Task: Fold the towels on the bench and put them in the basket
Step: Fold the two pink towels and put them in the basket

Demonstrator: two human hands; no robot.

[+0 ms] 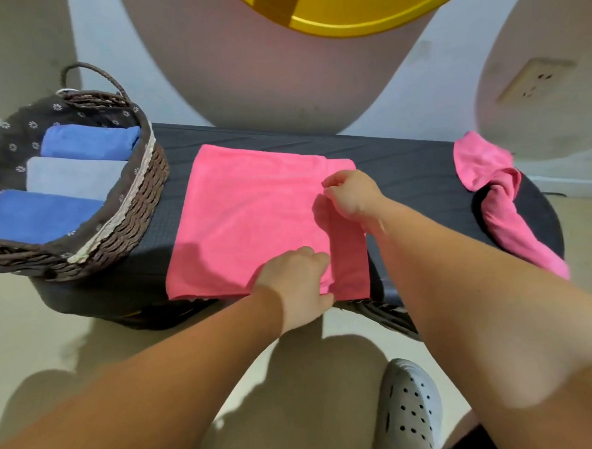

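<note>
My left hand [295, 278]: bare forearm reaching in from the lower left, palm down, fingers and thumb curled in a pinch on the near edge of the pink towel [240, 220]. My right hand [352, 194]: bare forearm stretched farther out from the lower right, knuckles up, fingertips gathered, pinching the same towel. Hands apart, right beyond left.

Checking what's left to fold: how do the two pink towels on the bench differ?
The middle towel lies flat and smooth on the bench, with a strip folded over along its right side; the right towel is crumpled and hangs over the bench's edge. The left hand and right hand both hold the middle towel at that fold; nothing touches the right towel. Both are the same pink.
</note>
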